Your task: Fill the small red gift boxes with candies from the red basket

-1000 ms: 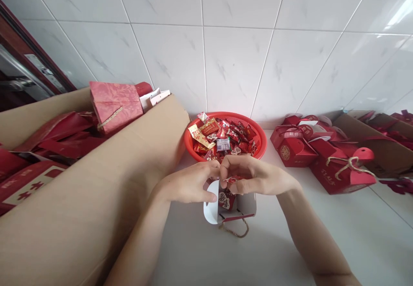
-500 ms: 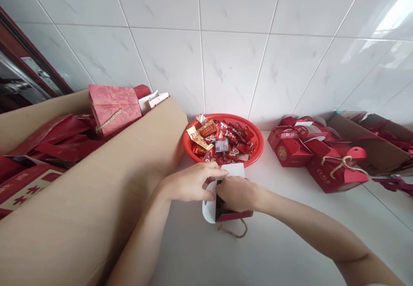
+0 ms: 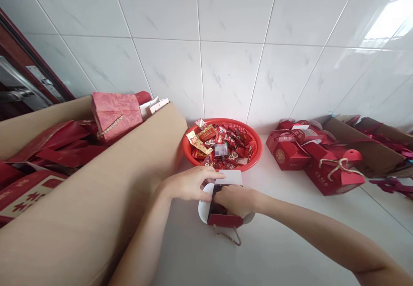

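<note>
On the pale countertop (image 3: 190, 251), front and centre, a small red cardboard gift box with white-lined flaps (image 3: 225, 221) stood open, its twisted tan cord handle (image 3: 229, 237) hanging at the near side. Right hand (image 3: 237, 202) was down inside it, fingers curled and mostly hidden; couldn't tell whether they gripped anything. Left hand (image 3: 190, 183) was at the box's left side, thumb and fingers spread apart around the rounded flap, nothing seen gripped, probably steadying it. Box contents too dark to make out.

Step in hand, as judged: setting or arranging something inside the box. Next move seemed to call for the right fingers to come up clear of the upright flaps, left hand keeping the light card from shifting.

Just behind the box: round red plastic mesh basket (image 3: 258, 148), holding many red and gold wrapped sweets (image 3: 232, 154). Off to the right, red cardboard gift boxes with closed tops (image 3: 292, 156) sat grouped near a brown open carton (image 3: 348, 150). Left, a large tan cardboard carton (image 3: 129, 169) held more red packaging (image 3: 64, 153). White tiled wall (image 3: 161, 10) behind.
</note>
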